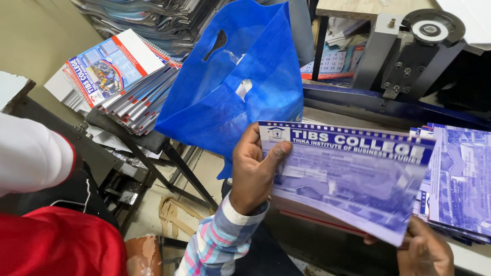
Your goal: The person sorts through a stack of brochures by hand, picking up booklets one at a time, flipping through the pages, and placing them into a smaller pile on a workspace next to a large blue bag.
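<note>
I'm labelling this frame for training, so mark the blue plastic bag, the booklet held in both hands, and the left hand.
blue plastic bag (226,94), head view, middle of its front face.
booklet (347,180), head view, centre of its cover.
left hand (253,174), head view, back of the hand.

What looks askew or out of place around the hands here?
The spiral-bound booklets on the dark stand at left lie fanned and tilted, edges overhanging rather than squared up. The blue printed sheets on the table at right are also splayed. The left hand and right hand hold one blue sheet evenly; nothing looks torn or spilled.
</note>
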